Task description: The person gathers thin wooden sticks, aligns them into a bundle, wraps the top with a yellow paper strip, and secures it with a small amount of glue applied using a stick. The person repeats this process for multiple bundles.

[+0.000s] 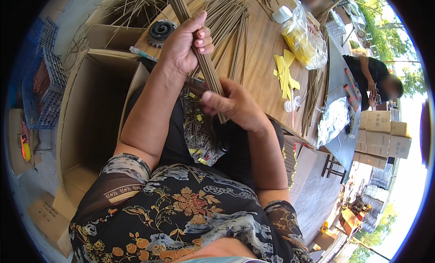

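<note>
My left hand point(186, 43) is closed round a bundle of thin brown sticks point(208, 66), held slanting above my lap at the table's near edge. Near the bundle's lower end, my right hand point(238, 102) curls about the sticks, its thumb slightly blurred and some fingertips hidden. More loose brown sticks point(229, 20) lie fanned over the wooden table point(260, 77) beyond my hands. Beside my left wrist sits a black round object with a spiral top point(161, 32). Yellow strips point(284, 72) lie on the table to the right of my hands.
An open cardboard box point(93, 113) stands by my left arm, with blue plastic crates point(54, 68) farther left. A clear bag with yellow contents point(306, 41) and a white-lidded container point(282, 14) stand on the table. Another person point(367, 77) works at the far right near stacked cartons point(378, 127).
</note>
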`<state>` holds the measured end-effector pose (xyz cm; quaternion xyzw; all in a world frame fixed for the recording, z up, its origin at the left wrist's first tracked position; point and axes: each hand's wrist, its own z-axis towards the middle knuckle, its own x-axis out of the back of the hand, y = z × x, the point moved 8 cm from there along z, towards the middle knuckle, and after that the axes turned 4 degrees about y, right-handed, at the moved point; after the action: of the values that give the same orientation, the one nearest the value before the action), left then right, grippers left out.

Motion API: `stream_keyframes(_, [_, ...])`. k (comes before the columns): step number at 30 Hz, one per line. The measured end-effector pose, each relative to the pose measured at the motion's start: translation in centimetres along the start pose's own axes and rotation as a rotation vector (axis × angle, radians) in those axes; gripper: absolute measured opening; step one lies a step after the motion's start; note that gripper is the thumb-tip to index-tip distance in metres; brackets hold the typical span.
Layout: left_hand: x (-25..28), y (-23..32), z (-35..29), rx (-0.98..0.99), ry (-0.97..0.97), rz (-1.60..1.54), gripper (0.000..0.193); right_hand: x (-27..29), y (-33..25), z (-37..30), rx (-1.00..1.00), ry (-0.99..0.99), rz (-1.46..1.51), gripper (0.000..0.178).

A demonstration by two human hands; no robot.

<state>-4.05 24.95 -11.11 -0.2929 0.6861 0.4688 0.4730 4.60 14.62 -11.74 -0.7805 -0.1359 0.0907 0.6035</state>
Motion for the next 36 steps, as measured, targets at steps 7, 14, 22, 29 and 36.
stream_keyframes(7, [-3.3,-0.7,-1.6,-0.151,-0.139,0.317,0.033,1.1,1.6,-0.6,-0.048,0.026,-0.21,0.029])
stream_keyframes(14, [-12.1,-6.6,-2.5,-0.251,-0.325,0.651,0.022,6.8,-4.5,-2.6,0.368,0.538,-0.34,0.027])
stream_keyframes(22, [-17.5,-7.2,0.1,-0.43,-0.298,0.712,0.023,12.6,-2.6,-1.2,0.535,0.681,-0.284,0.026])
stream_keyframes(29, [-23.0,-6.4,-0.8,-0.427,-0.562,0.719,0.022,13.5,-2.8,-1.0,0.583,0.65,-0.245,0.027])
stream_keyframes(36, [-19.0,-7.5,3.4,-0.354,-0.43,0.711,0.026,14.8,0.7,0.7,0.473,0.598,-0.096,0.033])
